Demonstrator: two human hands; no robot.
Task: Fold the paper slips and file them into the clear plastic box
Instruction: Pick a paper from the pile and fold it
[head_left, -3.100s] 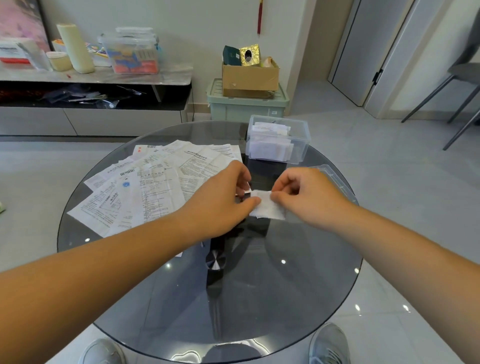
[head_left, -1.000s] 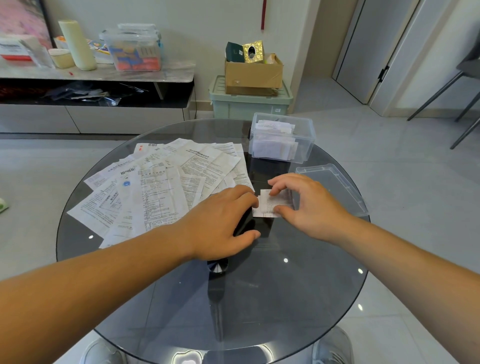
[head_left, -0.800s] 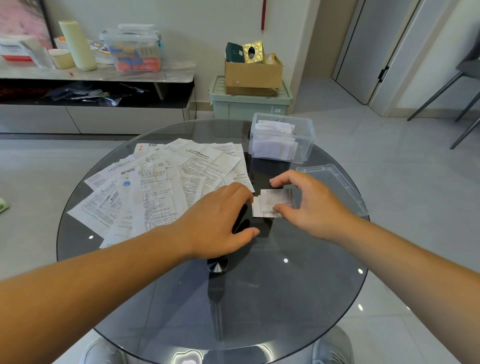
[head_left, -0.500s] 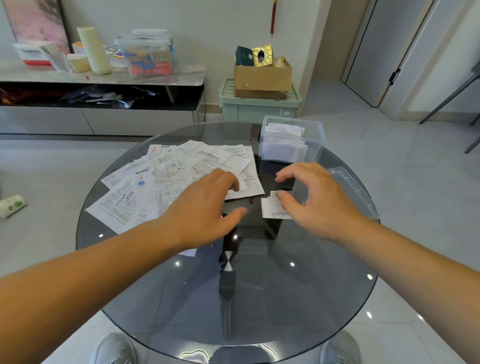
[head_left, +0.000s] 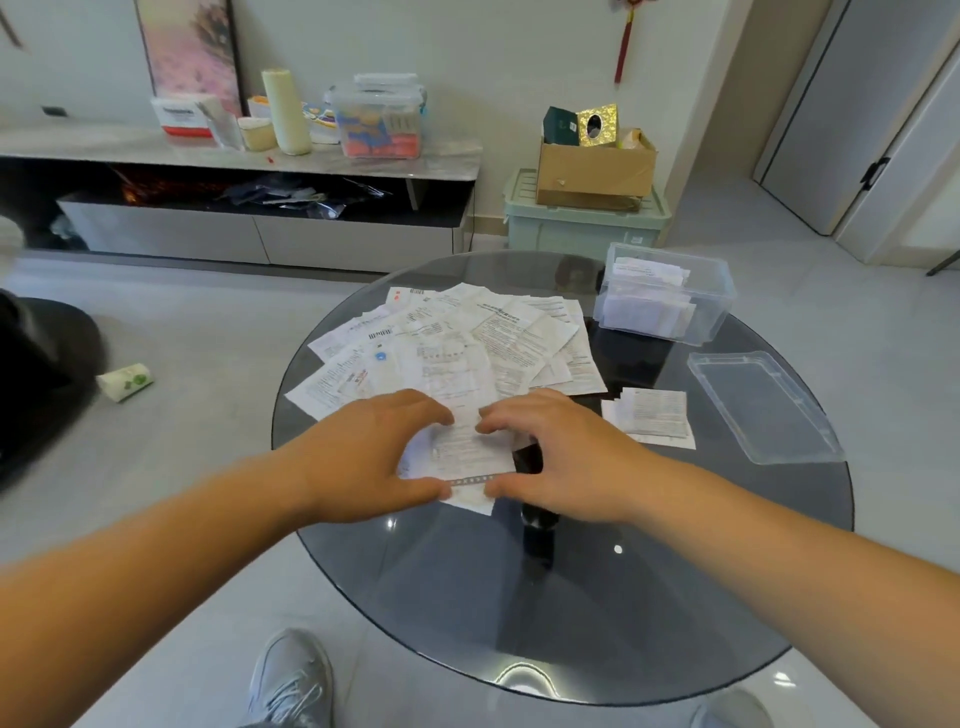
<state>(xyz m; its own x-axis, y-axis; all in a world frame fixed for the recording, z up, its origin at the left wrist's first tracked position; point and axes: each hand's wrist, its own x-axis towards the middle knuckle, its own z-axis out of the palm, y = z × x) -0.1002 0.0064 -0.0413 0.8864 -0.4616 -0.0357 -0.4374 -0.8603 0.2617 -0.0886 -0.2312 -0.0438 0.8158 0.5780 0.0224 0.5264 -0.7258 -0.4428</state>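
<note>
Two hands are seen at the near edge of a fan of printed papers (head_left: 467, 338), which is spread across the left half of a round glass table (head_left: 571, 597). One paper slip (head_left: 462, 452) at the front of the fan is held between them. The left hand (head_left: 363, 457) is set at its left side and the right hand (head_left: 566, 457) at its right side, close together but not touching. On each hand the fingers are curved, with a forefinger tip laid on the slip's far part and a thumb on its near edge — so the slip is pinched by both. The slip's near corner is seen past the thumbs, over bare glass.

A folded slip (head_left: 649, 418) is laid flat on the glass to the right of the right hand and apart from it, between the fan and a clear lid (head_left: 763, 410). The lid is laid flat near the table's right edge. The clear plastic box (head_left: 719, 312) is stood open at the far right of the table — filed slips (head_left: 644, 306) are packed upright inside it, and it is well apart from both hands.
</note>
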